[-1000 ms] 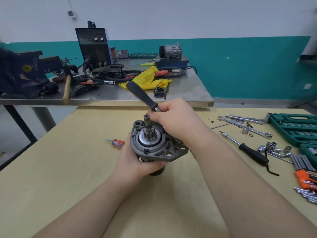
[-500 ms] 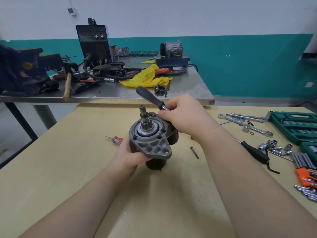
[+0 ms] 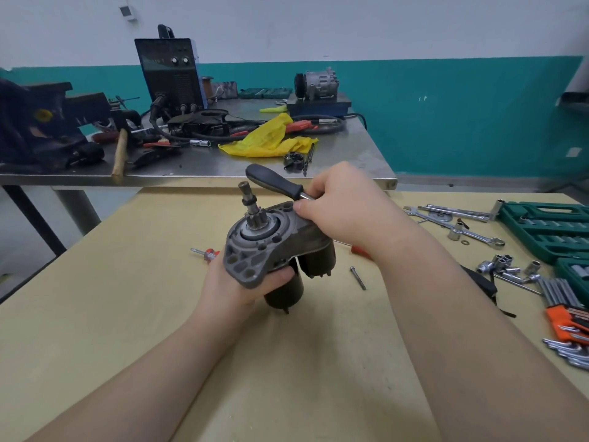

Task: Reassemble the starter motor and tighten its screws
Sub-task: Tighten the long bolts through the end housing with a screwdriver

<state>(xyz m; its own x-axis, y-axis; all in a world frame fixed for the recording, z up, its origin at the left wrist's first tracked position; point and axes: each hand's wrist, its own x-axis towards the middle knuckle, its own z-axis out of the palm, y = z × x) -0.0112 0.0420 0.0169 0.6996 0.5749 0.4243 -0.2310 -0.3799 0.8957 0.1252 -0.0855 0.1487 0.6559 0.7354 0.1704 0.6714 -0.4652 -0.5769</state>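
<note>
Motor (image 3: pixel 255 247) just got tilted over in the left hand's (image 3: pixel 236 282) grip; right hand (image 3: pixel 338 205) pinches the screwdriver (image 3: pixel 274 181), lining up another screw probably.

Bare tabletop (image 3: pixel 127 314) left; loose bolt (image 3: pixel 357 277), perhaps sockets (image 3: pixel 500 264), crowding right.

Yellow rag (image 3: pixel 267 138), hammer (image 3: pixel 119 157), welder (image 3: pixel 170 73) on steel bench (image 3: pixel 360 151).
</note>
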